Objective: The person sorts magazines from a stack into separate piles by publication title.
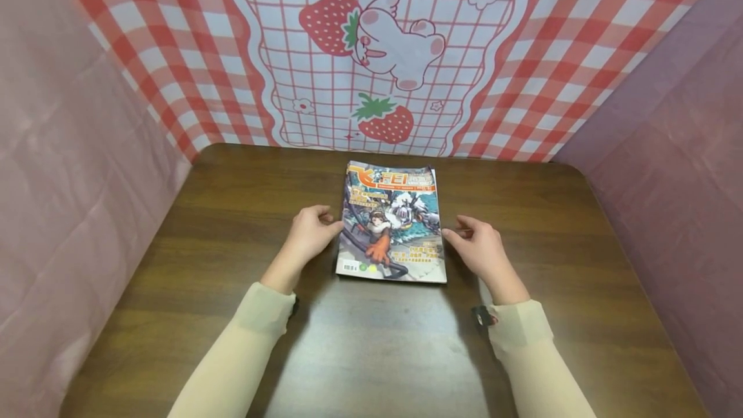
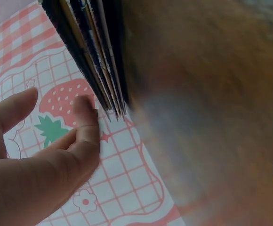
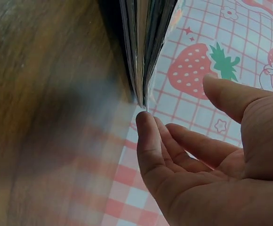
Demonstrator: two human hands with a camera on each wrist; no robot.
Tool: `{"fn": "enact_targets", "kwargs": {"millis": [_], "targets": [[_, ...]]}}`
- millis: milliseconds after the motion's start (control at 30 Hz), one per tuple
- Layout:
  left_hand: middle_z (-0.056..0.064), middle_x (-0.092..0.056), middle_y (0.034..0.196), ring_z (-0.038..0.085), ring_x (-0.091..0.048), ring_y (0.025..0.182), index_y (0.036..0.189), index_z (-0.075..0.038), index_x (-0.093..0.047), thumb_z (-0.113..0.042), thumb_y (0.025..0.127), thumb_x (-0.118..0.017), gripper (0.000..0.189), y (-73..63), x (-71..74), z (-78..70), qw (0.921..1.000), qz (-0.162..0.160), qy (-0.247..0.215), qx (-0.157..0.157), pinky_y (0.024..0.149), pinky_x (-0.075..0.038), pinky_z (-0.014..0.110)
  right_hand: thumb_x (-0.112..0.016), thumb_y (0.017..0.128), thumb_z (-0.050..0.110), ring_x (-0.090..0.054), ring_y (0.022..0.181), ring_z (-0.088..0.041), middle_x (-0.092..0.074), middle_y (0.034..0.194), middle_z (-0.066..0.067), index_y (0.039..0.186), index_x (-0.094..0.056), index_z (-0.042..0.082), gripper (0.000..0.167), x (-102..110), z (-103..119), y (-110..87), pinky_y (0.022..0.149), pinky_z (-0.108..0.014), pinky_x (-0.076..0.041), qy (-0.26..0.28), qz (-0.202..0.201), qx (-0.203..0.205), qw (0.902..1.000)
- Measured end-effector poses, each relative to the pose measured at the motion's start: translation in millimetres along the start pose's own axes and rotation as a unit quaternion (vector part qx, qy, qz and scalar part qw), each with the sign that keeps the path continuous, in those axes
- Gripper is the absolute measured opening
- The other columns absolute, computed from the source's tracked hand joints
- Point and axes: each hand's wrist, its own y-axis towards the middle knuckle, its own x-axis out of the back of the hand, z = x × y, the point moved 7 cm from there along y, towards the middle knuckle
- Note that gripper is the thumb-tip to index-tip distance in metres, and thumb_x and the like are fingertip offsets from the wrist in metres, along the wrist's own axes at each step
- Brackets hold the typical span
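Note:
A stack of several magazines [image 1: 391, 224] lies on the wooden table, its colourful comic-style cover facing up. At its left side is my left hand [image 1: 310, 234], thumb and fingers apart, the thumb tip close to the magazine edge. My right hand [image 1: 478, 244] mirrors it by the right edge. The left wrist view shows the layered edges of the magazines [image 2: 92, 52] beside loosely bent fingers [image 2: 87, 136]. In the right wrist view, a fingertip [image 3: 147, 125] comes very near the magazines' edges [image 3: 143, 52]; whether it touches is unclear. Neither hand grips anything.
The brown table [image 1: 371, 353] has rounded far corners. Behind it hangs a red-and-white checked cloth [image 1: 522, 82] with strawberry prints. Pink fabric [image 1: 75, 179] covers the left side, and mauve fabric [image 1: 685, 166] the right. A dark wrist device [image 1: 480, 316] sits at the right cuff.

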Motion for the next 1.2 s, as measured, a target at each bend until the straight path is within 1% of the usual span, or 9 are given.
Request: {"fn": "enact_targets", "kwargs": {"millis": [167,400,533,667,800,867,967,1067,1200], "targets": [[0.026,-0.066,0.121,0.038,-0.061,0.116,0.135,0.014,-0.055,-0.017,0.093,-0.074,0.055,3.3,-4.0,-0.2,0.9989,0.023,0.037,0.015,0.101,-0.048,0.048,-0.07,0.097,0.028,-0.066,0.108,-0.036,-0.066,0.121,-0.025,0.138,-0.054,-0.012,0.059,-4.9,0.3,3.9,0.093,-0.051,-0.053,-0.007,-0.002,0.0,1.0],[0.025,-0.066,0.119,0.037,-0.062,0.114,0.135,0.013,-0.055,-0.02,0.092,-0.075,0.058,5.8,-8.1,0.5,0.9973,0.03,0.056,0.038,0.099,-0.05,0.047,-0.071,0.097,0.027,-0.066,0.105,-0.036,-0.069,0.114,-0.023,0.131,-0.059,-0.013,0.054,-10.8,4.7,7.4,0.094,-0.051,-0.051,-0.024,0.006,-0.004,0.9997],[0.025,-0.066,0.119,0.037,-0.062,0.114,0.135,0.013,-0.056,-0.02,0.091,-0.076,0.058,7.3,-12.0,-0.5,0.9962,0.037,0.067,0.04,0.099,-0.05,0.047,-0.071,0.096,0.027,-0.065,0.106,-0.037,-0.071,0.11,-0.022,0.128,-0.062,-0.013,0.052,-12.6,6.0,9.7,0.096,-0.052,-0.049,-0.038,0.007,-0.012,0.9992],[0.025,-0.067,0.116,0.037,-0.062,0.111,0.133,0.014,-0.057,-0.02,0.09,-0.076,0.058,8.7,-14.0,-2.7,0.9947,0.043,0.086,0.036,0.098,-0.051,0.047,-0.069,0.097,0.029,-0.062,0.11,-0.039,-0.07,0.113,-0.023,0.129,-0.062,-0.012,0.052,-17.8,4.0,11.9,0.095,-0.053,-0.049,-0.045,0.026,-0.034,0.998],[0.028,-0.063,0.125,0.04,-0.059,0.119,0.133,0.014,-0.056,-0.021,0.09,-0.076,0.059,9.4,-15.9,-3.8,0.993,0.053,0.096,0.044,0.102,-0.048,0.048,-0.069,0.097,0.032,-0.061,0.112,-0.041,-0.069,0.114,-0.024,0.125,-0.065,-0.01,0.051,-22.5,2.0,12.4,0.096,-0.053,-0.049,-0.053,0.047,-0.046,0.9964],[0.03,-0.06,0.13,0.042,-0.055,0.123,0.134,0.014,-0.056,-0.022,0.09,-0.076,0.06,9.1,-17.3,-4.4,0.9919,0.062,0.1,0.049,0.105,-0.045,0.049,-0.07,0.096,0.032,-0.061,0.111,-0.041,-0.069,0.113,-0.024,0.121,-0.067,-0.01,0.05,-23.6,2.4,12.0,0.096,-0.054,-0.049,-0.053,0.053,-0.044,0.9962],[0.031,-0.058,0.133,0.044,-0.053,0.125,0.132,0.015,-0.056,-0.022,0.09,-0.076,0.059,8.2,-19.5,-5.4,0.9899,0.071,0.111,0.051,0.106,-0.044,0.05,-0.071,0.095,0.033,-0.063,0.101,-0.038,-0.07,0.105,-0.023,0.114,-0.07,-0.01,0.047,-25.4,3.0,11.0,0.09,-0.052,-0.05,-0.05,0.062,-0.041,0.996],[0.03,-0.06,0.13,0.043,-0.055,0.123,0.13,0.013,-0.059,-0.02,0.088,-0.078,0.056,7.5,-21.9,-5.7,0.9894,0.075,0.114,0.049,0.106,-0.044,0.049,-0.072,0.094,0.035,-0.061,0.092,-0.032,-0.07,0.098,-0.018,0.112,-0.071,-0.009,0.047,-27.9,2.3,10.6,0.083,-0.048,-0.051,-0.041,0.077,-0.041,0.9954],[0.028,-0.061,0.129,0.042,-0.055,0.123,0.13,0.012,-0.06,-0.017,0.087,-0.079,0.055,6.9,-24.1,-3.7,0.9896,0.079,0.111,0.046,0.106,-0.043,0.049,-0.073,0.093,0.035,-0.06,0.088,-0.029,-0.068,0.094,-0.014,0.114,-0.07,-0.009,0.049,-29.8,2.2,10.8,0.08,-0.044,-0.051,-0.033,0.084,-0.041,0.995]]}}
